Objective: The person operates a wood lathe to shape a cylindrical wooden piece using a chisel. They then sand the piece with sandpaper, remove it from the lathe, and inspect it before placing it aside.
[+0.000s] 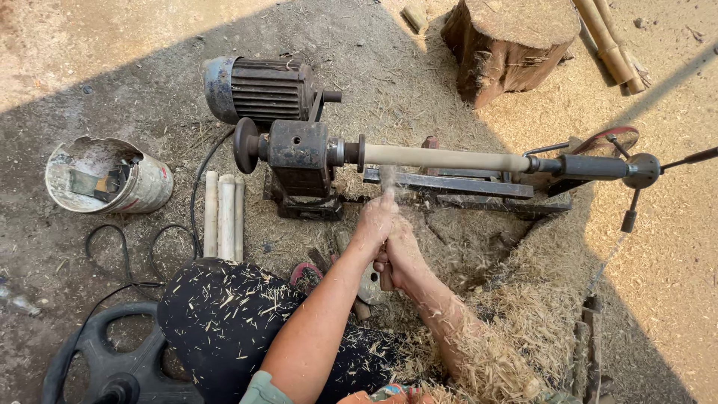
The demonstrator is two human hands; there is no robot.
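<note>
The person's left hand (374, 219) is closed around the front part of a tool, its fingers curled tight just below a pale wooden rod (445, 158) that is clamped lengthwise in a lathe (303, 158). The right hand (400, 254) sits directly behind and slightly below the left, touching it, with the fingers wrapped around the tool handle (386, 280), whose dark end pokes out beneath them. The tool's tip is hidden by the left fingers and a small puff of dust rising where it meets the rod, so the kind of blade cannot be told.

The rod runs to the right of the fingers as far as the metal tailstock (591, 166). Up and to the left of the fingers stands a ribbed electric motor (258, 90). Further left of the hands, three short pale dowels (224, 215) lie side by side on the ground, and beyond them a dented metal can (108, 176) lies tipped over. Wood shavings (516, 299) are heaped under and to the right of the right forearm, clinging to it. Well above the fingers, past the lathe, sits a tree stump (508, 41). The person's knee, in dark cloth flecked with chips, is below the left wrist.
</note>
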